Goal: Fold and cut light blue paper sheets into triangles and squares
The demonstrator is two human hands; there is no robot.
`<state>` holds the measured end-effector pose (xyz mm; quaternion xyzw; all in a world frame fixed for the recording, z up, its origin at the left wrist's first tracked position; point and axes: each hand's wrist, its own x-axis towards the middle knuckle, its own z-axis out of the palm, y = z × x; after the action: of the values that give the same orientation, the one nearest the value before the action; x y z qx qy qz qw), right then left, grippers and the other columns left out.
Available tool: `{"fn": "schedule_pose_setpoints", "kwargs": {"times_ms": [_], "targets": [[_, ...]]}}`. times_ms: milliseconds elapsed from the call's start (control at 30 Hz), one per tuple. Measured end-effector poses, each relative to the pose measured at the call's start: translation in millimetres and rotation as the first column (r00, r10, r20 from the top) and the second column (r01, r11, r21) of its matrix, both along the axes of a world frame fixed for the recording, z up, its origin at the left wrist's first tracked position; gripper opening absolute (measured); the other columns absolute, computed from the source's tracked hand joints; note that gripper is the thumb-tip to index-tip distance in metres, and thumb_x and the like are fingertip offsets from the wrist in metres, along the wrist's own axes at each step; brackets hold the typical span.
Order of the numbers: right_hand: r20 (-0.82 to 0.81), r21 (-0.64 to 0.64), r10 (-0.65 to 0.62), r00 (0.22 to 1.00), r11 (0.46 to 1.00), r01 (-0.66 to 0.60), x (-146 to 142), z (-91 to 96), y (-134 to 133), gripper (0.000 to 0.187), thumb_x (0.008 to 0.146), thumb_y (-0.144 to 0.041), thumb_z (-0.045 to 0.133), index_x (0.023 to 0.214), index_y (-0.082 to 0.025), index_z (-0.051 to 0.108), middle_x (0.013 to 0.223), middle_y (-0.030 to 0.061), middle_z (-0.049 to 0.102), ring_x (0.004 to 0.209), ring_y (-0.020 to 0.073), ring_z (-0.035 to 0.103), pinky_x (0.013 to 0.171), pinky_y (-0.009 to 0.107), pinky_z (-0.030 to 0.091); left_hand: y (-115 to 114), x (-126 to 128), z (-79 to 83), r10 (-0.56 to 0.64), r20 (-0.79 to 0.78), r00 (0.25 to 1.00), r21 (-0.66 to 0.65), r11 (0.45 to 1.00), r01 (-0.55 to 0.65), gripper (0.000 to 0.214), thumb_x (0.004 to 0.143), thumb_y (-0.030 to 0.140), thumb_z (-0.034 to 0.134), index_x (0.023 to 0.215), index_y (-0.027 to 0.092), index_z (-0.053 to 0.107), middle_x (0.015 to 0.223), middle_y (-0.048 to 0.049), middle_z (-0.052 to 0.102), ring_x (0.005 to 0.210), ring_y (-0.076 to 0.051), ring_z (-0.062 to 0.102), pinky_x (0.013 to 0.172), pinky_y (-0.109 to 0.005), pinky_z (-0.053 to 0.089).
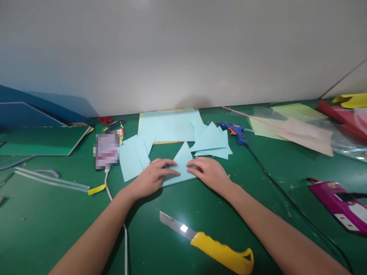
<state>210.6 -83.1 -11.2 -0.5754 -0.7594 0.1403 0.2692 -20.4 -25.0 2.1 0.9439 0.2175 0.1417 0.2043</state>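
Note:
A light blue sheet of paper [183,152], folded to a point at the top, lies on the green table between my hands. My left hand [156,173] holds its left side, fingertips and thumb pressed on the paper. From the right, my right hand [208,172] grips the other side, its fingertips and thumb close together on the fold. Folded light blue pieces [210,139] lie in a pile just beyond my right hand. More light blue pieces [133,154] are beside my left hand. Part of the held paper is hidden under my fingers.
A utility knife [219,250] with its blade out lies in front. At the right are a blue glue gun [233,130] with a black cord and a magenta power strip [338,202]. A blurred-out device [106,151] with a white cable is at left; a paper stack [172,126] lies behind.

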Motion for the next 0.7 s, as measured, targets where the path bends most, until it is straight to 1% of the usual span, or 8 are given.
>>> {"fn": "schedule_pose_setpoints", "kwargs": {"times_ms": [133,233,333,400,500,567,633,700], "targets": [[-0.007,-0.005,-0.001,1.0,1.0,0.001,0,-0.2,1,0.012,0.087,-0.027,0.059,0.091,-0.021,0.069,0.076,0.0012,0.066,0.066,0.0148,0.057,0.061,0.025,0.039,-1,0,-0.9,-0.016,0.051,0.999,0.038,0.999,0.014,0.046,0.085,0.0,0.036,0.111,0.025,0.064,0.131,-0.0057,0.053,0.117,-0.022,0.046,0.097,-0.044,0.041],[-0.005,0.005,-0.003,1.0,1.0,0.003,0,-1.5,1,0.011,0.086,-0.026,0.061,0.091,-0.02,0.069,0.075,0.0008,0.065,0.064,0.0144,0.057,0.06,0.025,0.039,1,1,-1.7,-0.059,0.081,0.995,0.052,0.997,0.054,0.047,0.083,-0.002,0.037,0.111,0.023,0.065,0.121,-0.0043,0.062,0.112,-0.021,0.05,0.097,-0.045,0.041],[0.004,0.03,0.007,1.0,1.0,-0.007,1,-2.6,0,0.011,0.087,-0.026,0.061,0.091,-0.02,0.069,0.074,0.0009,0.065,0.064,0.0145,0.057,0.059,0.025,0.04,3,2,-1.9,-0.071,0.1,0.992,0.051,0.997,0.066,0.045,0.082,-0.001,0.037,0.108,0.022,0.065,0.117,-0.0041,0.066,0.108,-0.02,0.055,0.096,-0.045,0.042],[0.02,0.084,0.037,0.999,0.996,-0.038,3,-2.2,-1,0.014,0.089,-0.027,0.057,0.088,-0.02,0.069,0.074,0.002,0.065,0.067,0.0155,0.058,0.061,0.026,0.041,3,2,-1.3,-0.071,0.103,0.992,0.041,0.997,0.067,0.044,0.082,-0.001,0.038,0.108,0.022,0.066,0.117,-0.0043,0.066,0.107,-0.02,0.056,0.095,-0.045,0.043],[0.04,0.257,0.084,0.996,0.962,-0.091,9,2.0,-3,0.022,0.093,-0.027,0.052,0.082,-0.018,0.069,0.075,0.0047,0.064,0.072,0.0174,0.058,0.066,0.029,0.043,3,2,0.2,-0.065,0.107,0.992,0.026,0.998,0.063,0.044,0.082,0.0,0.038,0.108,0.022,0.067,0.116,-0.0045,0.067,0.107,-0.02,0.057,0.095,-0.045,0.045],[0.062,0.347,0.144,0.988,0.925,-0.157,16,6.7,-3,0.024,0.093,-0.027,0.051,0.081,-0.018,0.07,0.074,0.0053,0.063,0.072,0.0175,0.056,0.067,0.03,0.044,3,2,0.7,-0.064,0.105,0.992,0.023,0.998,0.062,0.044,0.082,0.0,0.038,0.107,0.022,0.067,0.116,-0.0048,0.067,0.107,-0.02,0.058,0.095,-0.044,0.045],[0.122,0.345,0.274,0.954,0.889,-0.299,23,11.1,-4,0.024,0.093,-0.026,0.051,0.081,-0.018,0.07,0.075,0.0059,0.063,0.071,0.0171,0.055,0.067,0.03,0.045,4,2,0.3,-0.066,0.103,0.992,0.024,0.998,0.064,0.043,0.083,0.001,0.038,0.107,0.022,0.067,0.116,-0.0048,0.067,0.107,-0.02,0.058,0.095,-0.044,0.045],[0.176,0.308,0.379,0.909,0.856,-0.416,30,13.7,-3,0.023,0.092,-0.024,0.052,0.081,-0.017,0.071,0.079,0.0068,0.065,0.073,0.0172,0.055,0.067,0.03,0.046,5,2,-0.7,-0.065,0.103,0.993,0.02,0.998,0.064,0.043,0.083,0.001,0.038,0.107,0.022,0.068,0.116,-0.0046,0.067,0.107,-0.02,0.057,0.095,-0.045,0.045]]}}
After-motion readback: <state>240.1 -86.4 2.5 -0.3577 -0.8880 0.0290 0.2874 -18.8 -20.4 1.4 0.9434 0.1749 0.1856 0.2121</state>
